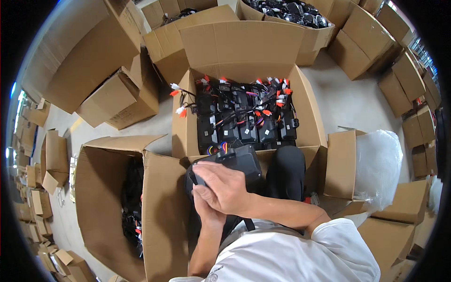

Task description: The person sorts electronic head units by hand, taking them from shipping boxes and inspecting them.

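Observation:
A black rectangular electronics case [243,160] with coloured wires at its far side rests over my lap. My right hand [224,185] is closed over its left end, fingers held together and pointing left. Beneath it, my left hand [207,210] comes up against the same end of the case; my right hand hides most of its fingers. Just beyond, an open cardboard box [242,44] holds rows of similar black cases [249,133], their leads tipped with white and red connectors [181,111].
At my left stands another open carton [164,211] with black parts and wiring [133,207] inside. A carton with clear plastic wrapping [379,169] is at my right. Farther back, a box holds many black wrapped pieces [291,11]. More cartons [364,49] stand around the grey floor [338,101].

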Action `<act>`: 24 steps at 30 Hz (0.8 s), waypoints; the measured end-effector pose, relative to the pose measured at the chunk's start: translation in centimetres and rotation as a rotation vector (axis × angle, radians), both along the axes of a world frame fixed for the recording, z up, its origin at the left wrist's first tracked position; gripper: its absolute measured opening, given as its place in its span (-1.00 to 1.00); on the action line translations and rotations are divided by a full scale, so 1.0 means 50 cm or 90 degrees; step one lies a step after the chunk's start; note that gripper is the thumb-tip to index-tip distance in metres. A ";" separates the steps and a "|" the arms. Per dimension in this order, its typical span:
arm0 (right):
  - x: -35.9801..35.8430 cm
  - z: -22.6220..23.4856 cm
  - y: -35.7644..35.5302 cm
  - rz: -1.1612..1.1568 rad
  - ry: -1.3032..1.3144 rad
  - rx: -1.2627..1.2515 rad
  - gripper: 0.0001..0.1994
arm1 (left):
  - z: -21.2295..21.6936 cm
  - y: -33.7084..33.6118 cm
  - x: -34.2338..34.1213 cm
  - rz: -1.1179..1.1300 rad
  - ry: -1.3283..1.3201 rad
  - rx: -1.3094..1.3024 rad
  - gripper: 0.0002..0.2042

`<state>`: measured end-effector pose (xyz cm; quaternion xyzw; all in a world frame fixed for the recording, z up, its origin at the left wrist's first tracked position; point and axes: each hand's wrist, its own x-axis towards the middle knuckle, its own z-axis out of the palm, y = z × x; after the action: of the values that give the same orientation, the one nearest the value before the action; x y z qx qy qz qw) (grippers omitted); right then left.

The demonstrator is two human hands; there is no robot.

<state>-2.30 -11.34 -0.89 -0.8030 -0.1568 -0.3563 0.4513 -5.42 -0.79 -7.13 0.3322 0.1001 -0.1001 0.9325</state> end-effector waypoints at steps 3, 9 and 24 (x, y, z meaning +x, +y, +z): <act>-0.014 -0.022 0.028 0.128 0.025 0.014 -0.64 | -0.016 0.016 0.007 -0.016 -0.060 -0.098 -0.46; -0.053 0.017 -0.117 -0.166 0.212 0.050 -0.58 | 0.013 0.042 0.010 -0.023 -0.047 0.082 -0.45; -0.071 -0.019 -0.220 -0.009 0.573 0.779 -0.64 | 0.072 0.067 0.061 -0.076 0.138 0.195 -0.59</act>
<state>-5.84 -22.33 -1.85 -0.4787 0.2733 -0.0207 0.8341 -2.35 2.54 -3.53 0.4630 0.1942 -0.1738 0.8472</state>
